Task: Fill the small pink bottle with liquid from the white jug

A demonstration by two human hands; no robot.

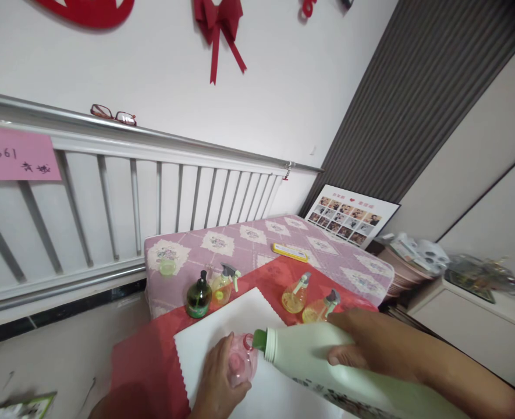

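While the left hand point(216, 375) curls around the pink bottle point(242, 369) on the white sheet point(211, 331), the right hand point(357, 337) grips a tilted pale green bottle point(301, 349), its spout at the pink bottle's mouth. Bare sheet opens left and far, to its scalloped edge; yellow spray bottles point(292, 301) crowd the far right.

red glasses point(116, 116) on metal rail point(196, 140)
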